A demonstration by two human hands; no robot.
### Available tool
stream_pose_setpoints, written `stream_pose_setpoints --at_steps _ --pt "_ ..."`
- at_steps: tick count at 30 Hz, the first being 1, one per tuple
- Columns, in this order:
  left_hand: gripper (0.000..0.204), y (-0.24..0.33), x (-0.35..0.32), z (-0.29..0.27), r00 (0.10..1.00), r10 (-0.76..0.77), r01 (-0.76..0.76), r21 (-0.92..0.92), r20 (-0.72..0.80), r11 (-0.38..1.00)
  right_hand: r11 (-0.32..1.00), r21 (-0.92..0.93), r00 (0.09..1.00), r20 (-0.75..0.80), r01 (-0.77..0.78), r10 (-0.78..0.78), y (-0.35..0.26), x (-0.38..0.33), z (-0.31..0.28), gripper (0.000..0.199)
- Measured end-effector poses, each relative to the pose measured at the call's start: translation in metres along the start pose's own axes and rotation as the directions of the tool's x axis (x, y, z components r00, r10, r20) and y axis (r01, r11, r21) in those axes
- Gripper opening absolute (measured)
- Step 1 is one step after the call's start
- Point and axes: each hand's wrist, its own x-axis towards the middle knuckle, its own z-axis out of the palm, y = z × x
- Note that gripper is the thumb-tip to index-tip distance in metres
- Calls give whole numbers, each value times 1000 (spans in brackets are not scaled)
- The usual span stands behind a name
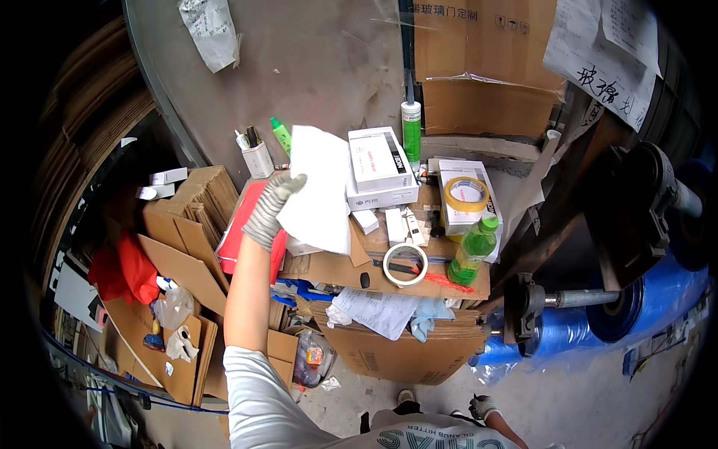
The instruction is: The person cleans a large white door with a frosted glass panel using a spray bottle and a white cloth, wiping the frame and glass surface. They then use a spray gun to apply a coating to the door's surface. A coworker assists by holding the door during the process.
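Note:
My left hand (275,200), in a striped grey-white work glove, reaches over the cluttered bench and grips a blank white sheet of paper (318,198) by its left edge. Its fingers are closed on the sheet, which stands tilted in front of the white boxes (378,161). Under my left wrist lies a red folder (247,224). My right hand (485,407), also gloved, hangs low beside my body, away from the bench. Its fingers are small and dark there, so whether they hold anything is unclear.
On the bench stand a green sealant tube (411,135), a green bottle (473,251), yellow tape (466,194), a white tape roll (404,265) and a pen holder (258,161). Cardboard sheets (183,258) lean at left. Blue film rolls (576,322) lie at right.

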Motion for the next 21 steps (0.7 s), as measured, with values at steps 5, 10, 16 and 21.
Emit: stream_pose_setpoints --at_steps 5,10,16,21 --pt "34 -86 17 -36 824 509 340 935 -247 -98 988 146 996 82 -43 31 11 15 3 10" --pt "32 -61 35 -47 819 317 290 823 -478 489 995 77 998 21 -61 60 13 12 -5 10" --pt "26 -14 46 -23 785 465 256 898 -410 358 1000 -11 999 -39 -12 12 43 21 -11 20" --pt "25 30 44 4 619 721 213 950 -311 226 919 -388 992 -70 70 -106 72 56 -20 21"
